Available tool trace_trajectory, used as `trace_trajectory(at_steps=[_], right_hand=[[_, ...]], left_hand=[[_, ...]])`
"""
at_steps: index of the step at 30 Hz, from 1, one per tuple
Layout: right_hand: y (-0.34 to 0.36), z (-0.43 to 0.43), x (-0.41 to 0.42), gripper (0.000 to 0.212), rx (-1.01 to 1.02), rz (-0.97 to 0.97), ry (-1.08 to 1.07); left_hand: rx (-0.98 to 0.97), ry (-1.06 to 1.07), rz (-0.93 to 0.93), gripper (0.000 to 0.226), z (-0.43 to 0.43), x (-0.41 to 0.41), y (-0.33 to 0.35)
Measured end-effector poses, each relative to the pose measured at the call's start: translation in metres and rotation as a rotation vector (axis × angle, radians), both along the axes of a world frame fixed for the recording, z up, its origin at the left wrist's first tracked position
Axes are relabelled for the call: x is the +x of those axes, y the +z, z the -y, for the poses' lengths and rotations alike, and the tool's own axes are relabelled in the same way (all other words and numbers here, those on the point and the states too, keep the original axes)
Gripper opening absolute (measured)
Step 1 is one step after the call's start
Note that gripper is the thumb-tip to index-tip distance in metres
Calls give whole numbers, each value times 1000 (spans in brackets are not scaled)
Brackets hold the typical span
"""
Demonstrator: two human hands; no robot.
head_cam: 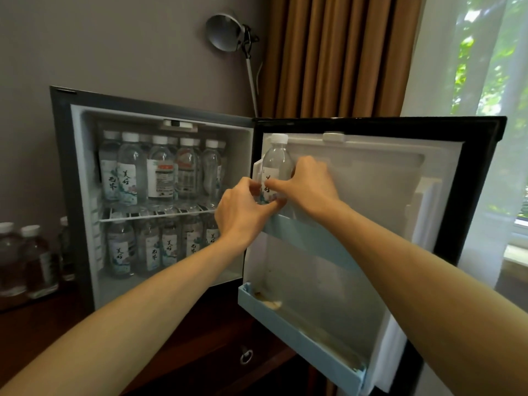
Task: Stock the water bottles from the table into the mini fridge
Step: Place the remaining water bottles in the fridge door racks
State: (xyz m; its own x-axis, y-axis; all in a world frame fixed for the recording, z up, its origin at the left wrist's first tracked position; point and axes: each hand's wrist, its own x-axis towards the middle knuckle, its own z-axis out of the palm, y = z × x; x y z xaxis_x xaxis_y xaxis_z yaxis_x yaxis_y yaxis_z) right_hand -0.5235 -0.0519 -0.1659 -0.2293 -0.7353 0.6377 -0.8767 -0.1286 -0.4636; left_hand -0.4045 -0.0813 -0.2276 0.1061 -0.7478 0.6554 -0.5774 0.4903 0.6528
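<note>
At the far left, several spare water bottles (25,258) are standing on the dark wooden desk (200,338), just beside the open mini fridge (65,167). Inside the fridge, white-capped bottles are crowding the upper shelf (131,170) above a wire rack (157,215), and another row is standing on the fridge floor (148,247) below it. The left hand (243,208) is reaching in front of the cabinet's right edge, its fingers curling around the lower part of a clear water bottle (275,164). That bottle is standing upright in the upper door rack (308,241), at the hinge end of the swung-open fridge door (371,181). The right hand (310,184) is gripping the same bottle from the other side, with its thumb lying across the label. A pale blue lower door rack (300,338) is jutting out beneath. Behind, a brown curtain (328,52) is hanging beside a sheer-covered window (485,81).
</note>
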Motion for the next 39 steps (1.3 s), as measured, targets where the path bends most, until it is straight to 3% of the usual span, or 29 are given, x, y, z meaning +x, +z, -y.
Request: trace_trajectory(at_steps=[6,9,14,23,30,39], right_hand=[[-3,-12,0,43,21,-101,-39],[-7,-18,8,43,-90,-162,-87],[-7,-24,47,23,-222,-270,25],[-33,-19,162,24,-162,-241,324],[-66,-12,266,26,-84,-271,581],[-129,15,392,20,173,-203,780]], left_hand=[[56,-34,-28,63,2,-3,1],[65,-95,-101,63,2,3,-4],[-21,-125,-101,42,-4,36,-17],[-89,106,-129,12,-21,169,-45],[-108,385,-164,10,-53,279,-85],[118,628,-162,28,-68,407,-141]])
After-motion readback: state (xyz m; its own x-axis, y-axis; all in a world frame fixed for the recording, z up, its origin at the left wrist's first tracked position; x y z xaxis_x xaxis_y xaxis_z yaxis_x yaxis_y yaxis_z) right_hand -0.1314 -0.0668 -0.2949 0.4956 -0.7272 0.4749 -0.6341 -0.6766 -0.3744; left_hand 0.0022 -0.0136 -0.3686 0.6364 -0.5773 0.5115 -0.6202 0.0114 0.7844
